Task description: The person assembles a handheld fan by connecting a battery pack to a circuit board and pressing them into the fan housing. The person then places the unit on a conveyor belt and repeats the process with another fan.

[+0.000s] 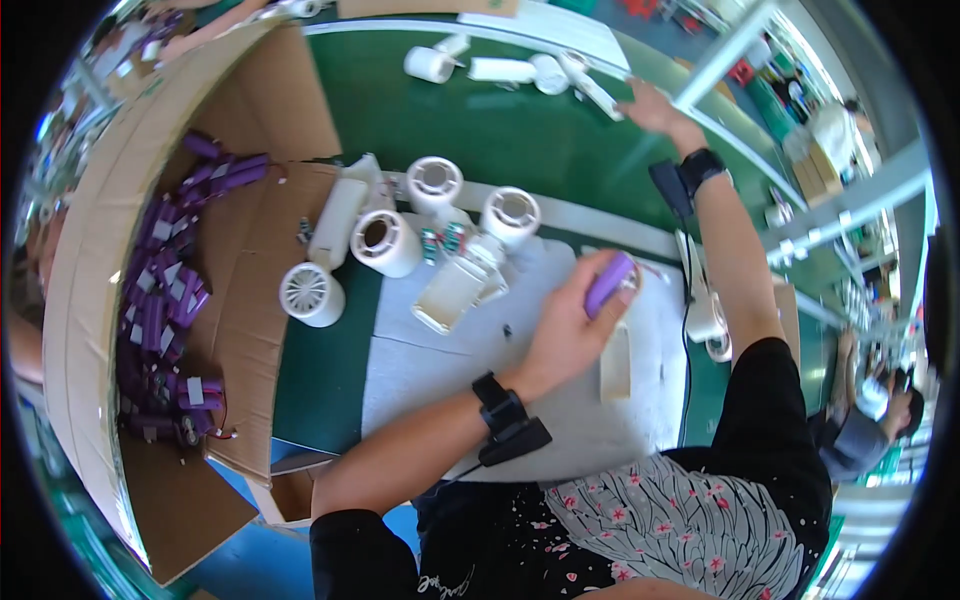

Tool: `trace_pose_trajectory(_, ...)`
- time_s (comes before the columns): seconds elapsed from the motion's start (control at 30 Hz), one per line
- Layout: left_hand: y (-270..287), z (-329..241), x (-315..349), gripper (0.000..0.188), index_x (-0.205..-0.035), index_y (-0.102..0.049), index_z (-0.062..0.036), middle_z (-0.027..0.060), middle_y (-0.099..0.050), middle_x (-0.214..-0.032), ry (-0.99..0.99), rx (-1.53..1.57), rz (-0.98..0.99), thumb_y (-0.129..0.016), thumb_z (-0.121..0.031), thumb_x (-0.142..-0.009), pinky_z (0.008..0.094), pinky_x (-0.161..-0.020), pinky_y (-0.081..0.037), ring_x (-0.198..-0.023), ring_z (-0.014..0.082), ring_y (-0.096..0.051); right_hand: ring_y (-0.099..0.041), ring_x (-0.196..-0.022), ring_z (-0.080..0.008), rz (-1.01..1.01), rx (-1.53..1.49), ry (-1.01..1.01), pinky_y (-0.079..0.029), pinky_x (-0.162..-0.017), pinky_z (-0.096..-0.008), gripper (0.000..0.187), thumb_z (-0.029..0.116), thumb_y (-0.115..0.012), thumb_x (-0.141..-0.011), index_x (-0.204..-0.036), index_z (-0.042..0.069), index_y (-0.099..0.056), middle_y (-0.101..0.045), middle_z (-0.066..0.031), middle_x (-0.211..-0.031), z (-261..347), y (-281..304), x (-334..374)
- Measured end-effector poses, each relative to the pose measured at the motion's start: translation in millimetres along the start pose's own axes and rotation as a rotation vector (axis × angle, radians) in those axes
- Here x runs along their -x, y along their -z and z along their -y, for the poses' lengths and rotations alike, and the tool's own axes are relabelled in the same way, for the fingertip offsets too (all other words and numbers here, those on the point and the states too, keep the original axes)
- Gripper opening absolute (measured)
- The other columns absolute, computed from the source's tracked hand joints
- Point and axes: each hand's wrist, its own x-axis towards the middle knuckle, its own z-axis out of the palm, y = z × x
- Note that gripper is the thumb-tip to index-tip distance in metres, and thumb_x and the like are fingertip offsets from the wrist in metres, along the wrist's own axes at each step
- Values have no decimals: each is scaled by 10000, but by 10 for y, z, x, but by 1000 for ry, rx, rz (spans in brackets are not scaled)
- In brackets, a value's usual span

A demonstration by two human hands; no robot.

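A purple wrapped battery pack [609, 285] is gripped in my left hand [575, 325], over the grey mat on the bench. White handheld-fan housings with round heads [434, 184] and an open handle shell [450, 293] lie left of that hand. My right hand [655, 108] is stretched to the far side of the green surface. Its fingers are apart, with the tips at the end of a white fan handle [598, 95]; any contact is hard to make out. Below my left hand lies a pale, shallow handle shell [616, 365].
A large cardboard box [250, 225] on the left holds many purple battery packs [165, 300]. More white fan parts [430, 65] lie along the far green surface. A black cable [687, 330] runs down the mat's right side. Metal frame posts [725, 55] rise at the far right.
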Motion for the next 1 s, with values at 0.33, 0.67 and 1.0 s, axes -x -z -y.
trace_pose_trajectory(0.33, 68, -20, 2, 386, -1233, -497, -27, 204, -644, -991, -113, -45, 7, -641, -177, -908, 361, -722, -522, -844, 346, -661, -534, -1166, -412, 95, -122, -343, -429, -985, -438, 510, 226, -624, -782, -1207, -41, -534, -567, -280, -1226, -54, -793, -696)
trace_pose_trajectory(0.67, 127, -30, -68, 409, -1253, -478, -35, 171, -646, -996, -87, -56, -44, -636, -206, -916, 338, -718, -519, -825, 274, -661, -619, -1005, -404, -274, -430, 39, -491, -862, -448, 415, 134, -623, -781, -1176, 39, -539, -644, -257, -1057, 777, -520, -981)
trace_pose_trajectory(1.0, 62, -7, -75, 370, -1241, -483, -39, 164, -648, -959, -131, -65, -57, -611, -196, -931, 327, -680, -506, -773, 246, -658, -617, -972, -404, -90, -20, 167, -484, -820, -463, 442, 36, -596, -771, -1201, 67, -497, -638, -251, -1030, 551, -531, -873)
